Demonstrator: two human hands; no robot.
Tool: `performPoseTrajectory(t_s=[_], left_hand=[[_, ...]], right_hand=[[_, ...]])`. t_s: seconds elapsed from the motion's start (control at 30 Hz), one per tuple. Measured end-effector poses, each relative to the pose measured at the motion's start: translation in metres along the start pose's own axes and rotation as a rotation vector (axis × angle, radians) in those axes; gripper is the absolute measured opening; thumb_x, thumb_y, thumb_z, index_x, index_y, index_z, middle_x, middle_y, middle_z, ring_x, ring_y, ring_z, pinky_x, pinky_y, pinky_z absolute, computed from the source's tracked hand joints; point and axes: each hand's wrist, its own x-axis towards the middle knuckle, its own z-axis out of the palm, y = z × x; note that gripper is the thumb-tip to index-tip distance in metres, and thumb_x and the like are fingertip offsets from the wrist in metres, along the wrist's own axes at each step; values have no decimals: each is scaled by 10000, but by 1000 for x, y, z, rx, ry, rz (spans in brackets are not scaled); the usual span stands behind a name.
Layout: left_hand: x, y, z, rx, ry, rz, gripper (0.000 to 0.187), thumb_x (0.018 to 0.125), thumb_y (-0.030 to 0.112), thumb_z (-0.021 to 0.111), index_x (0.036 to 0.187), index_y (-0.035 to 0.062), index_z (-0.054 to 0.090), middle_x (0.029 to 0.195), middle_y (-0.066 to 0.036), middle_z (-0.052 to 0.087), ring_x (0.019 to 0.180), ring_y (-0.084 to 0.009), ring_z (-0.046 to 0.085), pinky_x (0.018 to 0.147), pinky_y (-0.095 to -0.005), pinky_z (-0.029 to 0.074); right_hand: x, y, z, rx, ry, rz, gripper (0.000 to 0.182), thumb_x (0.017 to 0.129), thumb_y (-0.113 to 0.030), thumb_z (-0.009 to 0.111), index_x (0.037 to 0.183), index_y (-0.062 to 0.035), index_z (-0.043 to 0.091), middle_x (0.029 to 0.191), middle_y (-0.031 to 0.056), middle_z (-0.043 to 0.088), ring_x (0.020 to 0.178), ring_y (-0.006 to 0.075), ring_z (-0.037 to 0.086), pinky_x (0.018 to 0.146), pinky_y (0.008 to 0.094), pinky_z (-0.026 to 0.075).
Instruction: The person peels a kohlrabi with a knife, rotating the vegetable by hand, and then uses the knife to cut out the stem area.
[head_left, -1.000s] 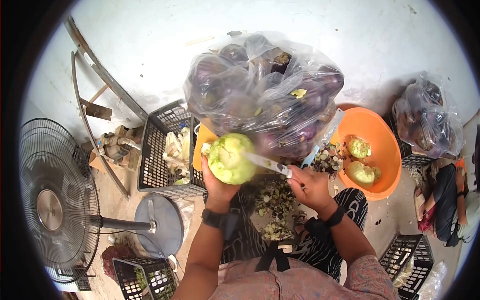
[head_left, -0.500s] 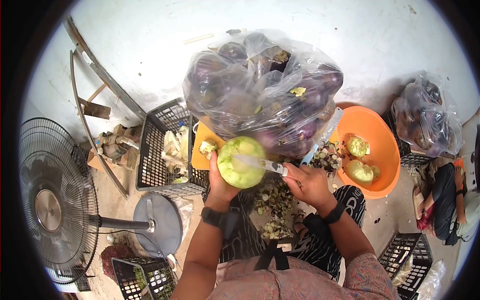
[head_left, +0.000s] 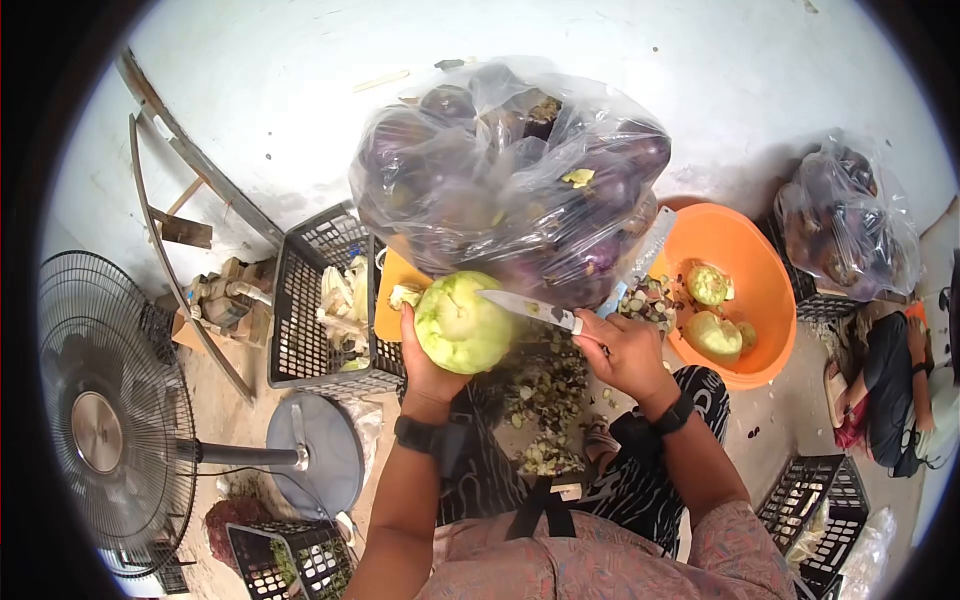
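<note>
My left hand [head_left: 428,374] cups a large, round, pale green peeled vegetable [head_left: 462,325] from below and the left side. Facets and rough patches show on its surface. My right hand [head_left: 628,358] is closed round the handle of a knife [head_left: 527,307], whose blade points left with its tip at the vegetable's upper right side. Chopped dark and pale peelings [head_left: 548,405] lie on the floor below, between the knees. Behind the hands sits a big clear plastic bag [head_left: 510,190] full of dark purple round vegetables.
An orange basin [head_left: 772,300] on the right holds several peeled pieces. Black crates [head_left: 300,340] stand left, one with pale scraps. A fan [head_left: 98,430] is at far left. Another filled bag [head_left: 850,225] and a seated person's arm [head_left: 918,375] are at right.
The knife has moved from across the front of the vegetable to its upper right side. The vegetable has turned in my left hand, showing a rougher face.
</note>
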Motion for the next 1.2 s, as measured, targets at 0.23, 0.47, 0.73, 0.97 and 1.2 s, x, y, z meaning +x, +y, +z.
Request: performPoseTrajectory(t_s=[0.23, 0.47, 0.73, 0.97, 1.2], left_hand=[[3, -3, -10, 48, -104, 30, 757, 913, 647, 274, 1380, 65, 402, 1357, -165, 474, 1225, -337, 478, 1035, -488, 379], [3, -3, -8, 31, -135, 43, 700, 929, 587, 290, 1370, 58, 419, 1351, -163, 483, 1234, -329, 473, 1047, -483, 369], [-3, -5, -14, 18, -141, 132, 643, 938, 533, 322, 1386, 80, 400, 1387, -138, 450, 1267, -320, 441, 1065, -494, 341], [-2, -14, -25, 108, -207, 211, 714, 867, 494, 546, 1431, 118, 324, 1443, -107, 379, 1326, -311, 371, 1093, -503, 302], [-4, -11, -27, 211, -267, 522, 748, 860, 455, 597, 1437, 84, 300, 1450, -90, 373, 1336, -282, 360, 1116, -478, 273]], right_hand=[[2, -5, 2, 37, -10, -34, 240, 831, -301, 644, 1034, -173, 641, 594, 37, 517, 519, 246, 559, 479, 364, 444], [5, -4, 7, -37, -13, -24, 304, 794, -222, 713, 1065, -88, 682, 588, 59, 553, 495, 247, 560, 464, 353, 440], [3, 0, 10, 187, 146, 77, 303, 823, -117, 663, 1109, -18, 651, 621, 94, 569, 506, 196, 557, 509, 296, 453], [-2, -30, 22, 468, 20, 216, 259, 842, -137, 620, 1095, -91, 646, 728, 126, 615, 618, 280, 603, 575, 341, 482], [-4, -29, 31, 449, -9, 143, 287, 840, -108, 619, 1120, -43, 629, 770, 134, 641, 635, 272, 623, 595, 329, 498]])
